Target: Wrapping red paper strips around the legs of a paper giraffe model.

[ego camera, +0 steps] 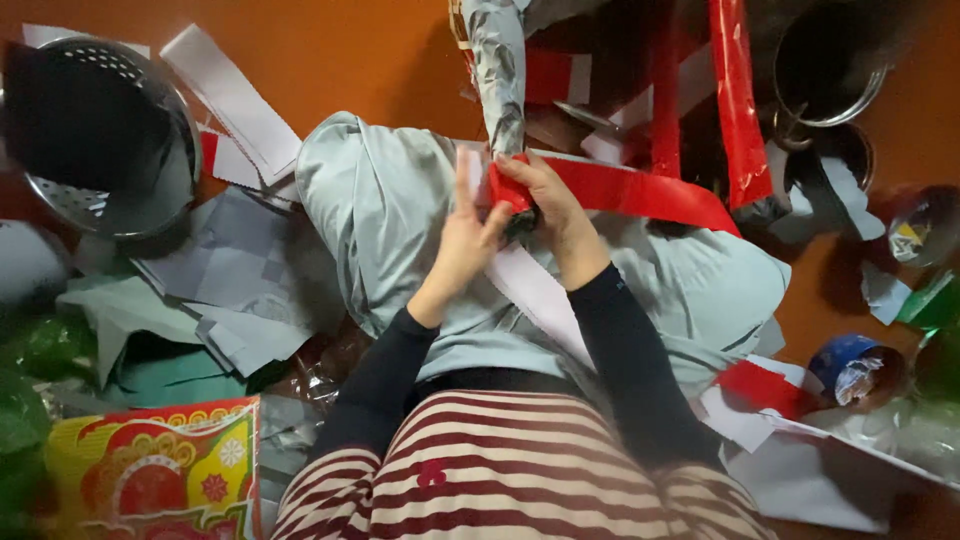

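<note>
Both hands meet over the person's lap, close together and touching. Left hand [463,240] has its fingers closed on the near end of the red ribbon [640,193], and right hand [548,205] pinches the same end from the other side, just where a small dark thing sits between them; it may be a tape roll, but the view is too dark to tell. From the hands the red ribbon runs off to the right across the lap.

Under the hands lies the biggest thing, a pale grey cloth [380,210] spread over the legs and the orange floor [350,50]. A white paper strip [540,300] lies on the cloth below the hands. Striped red and white trousers [480,470] fill the bottom of the view.

At the far left sits a metal strainer bowl [100,130], tipped on its side. Grey and white paper sheets [235,290] lie in a heap beside the cloth. A bright red and yellow box [150,470] sits in the bottom left corner. A grey wrapped tube [498,70] points down toward the hands from the top. A small blue cup [850,365] lies at the right.
</note>
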